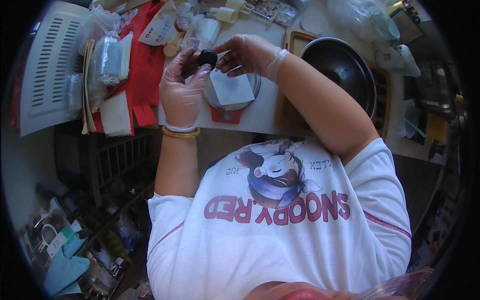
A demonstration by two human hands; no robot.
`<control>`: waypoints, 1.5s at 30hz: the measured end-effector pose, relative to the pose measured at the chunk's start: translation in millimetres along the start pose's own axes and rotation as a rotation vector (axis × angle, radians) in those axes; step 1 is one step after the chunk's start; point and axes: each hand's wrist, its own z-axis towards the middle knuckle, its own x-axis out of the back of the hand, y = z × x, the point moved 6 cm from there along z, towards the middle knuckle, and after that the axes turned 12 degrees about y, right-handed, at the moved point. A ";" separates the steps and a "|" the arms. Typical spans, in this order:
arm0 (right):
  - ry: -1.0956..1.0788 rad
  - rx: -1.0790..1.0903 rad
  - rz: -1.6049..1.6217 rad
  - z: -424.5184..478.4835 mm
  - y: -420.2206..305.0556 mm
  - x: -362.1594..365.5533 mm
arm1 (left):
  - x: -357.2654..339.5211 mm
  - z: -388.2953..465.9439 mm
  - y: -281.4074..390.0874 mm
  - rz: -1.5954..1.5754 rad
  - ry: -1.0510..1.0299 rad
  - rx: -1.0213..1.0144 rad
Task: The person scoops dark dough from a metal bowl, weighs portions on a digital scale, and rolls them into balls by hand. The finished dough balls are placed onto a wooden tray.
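In the head view, a thin clear plastic glove covers my left hand (183, 90), whose fingers and thumb hold a small round black lump (207, 59). My right hand (249, 56), gloved too, is just to the right of the lump with its fingers bent; whether it touches the lump I cannot tell. Dark smears mark the fingertips of both gloves. Beneath my hands is a round kitchen scale with a red base (225, 116), and a square white sheet or plate (234, 90) lies on it, partly covered by my hands.
On the right, a large dark round pan (337, 71) sits over a wooden tray (287, 108). A printed food bag (159, 28) and clear plastic wraps lie behind my left hand. The red covering (144, 67) at left bears packaged items beside a white slotted panel (50, 62).
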 end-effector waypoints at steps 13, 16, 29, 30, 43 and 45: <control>0.131 0.402 0.465 -128.0 -46.9 44.1 | -93.2 -52.0 130.3 0.520 -0.130 -0.846; 0.139 0.512 0.391 -162.3 -52.8 80.2 | -108.1 -56.8 140.7 0.335 -0.111 -0.814; 0.002 0.696 0.917 -269.2 -57.1 147.6 | -290.7 -145.1 170.7 0.233 -0.487 -0.845; -0.247 0.734 0.911 -265.9 -53.9 164.4 | -296.3 -158.3 179.6 0.148 -0.498 -0.934; -0.037 0.788 0.940 -292.8 -54.3 192.2 | -314.3 -171.1 169.9 -0.058 -0.543 -0.833; -0.120 0.828 0.971 -279.1 -43.0 181.4 | -311.8 -172.4 178.0 -0.022 -0.581 -0.753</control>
